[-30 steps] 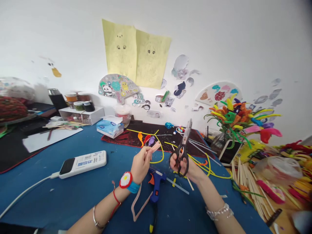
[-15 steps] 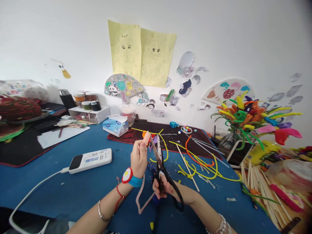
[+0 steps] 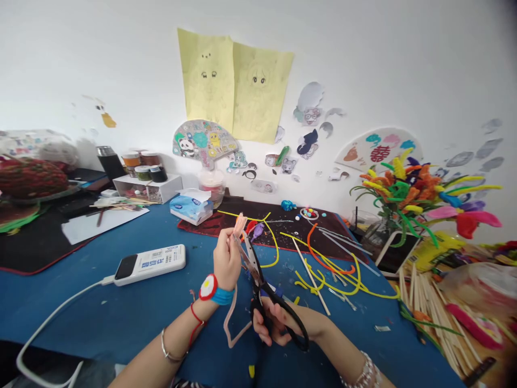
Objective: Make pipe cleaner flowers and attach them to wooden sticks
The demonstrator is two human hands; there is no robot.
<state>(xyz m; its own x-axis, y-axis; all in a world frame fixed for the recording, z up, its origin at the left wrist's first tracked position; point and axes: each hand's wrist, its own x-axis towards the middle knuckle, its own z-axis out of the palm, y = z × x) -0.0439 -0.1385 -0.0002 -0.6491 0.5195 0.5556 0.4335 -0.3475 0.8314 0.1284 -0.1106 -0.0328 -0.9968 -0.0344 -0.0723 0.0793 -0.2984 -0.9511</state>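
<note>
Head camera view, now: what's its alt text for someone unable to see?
A person's left hand pinches a pale-pink fuzzy strip while the right hand holds black-handled metal scissors, blades parted close to it, above a blue table strewn with yellow fuzzy stems.

R hand (image 3: pixel 278 320) has come across twd L hand (image 3: pixel 226 261), bringing scissors (image 3: pixel 257 277), shut & well apart 1 s ago, right by the pink strip (image 3: pixel 239 225) w/ blades spread (contact unclear). Orange stem (image 3: pixel 310 242), mostly hidden before, now shows; blue glue gun (image 3: pixel 275 291) mostly covered.
</note>
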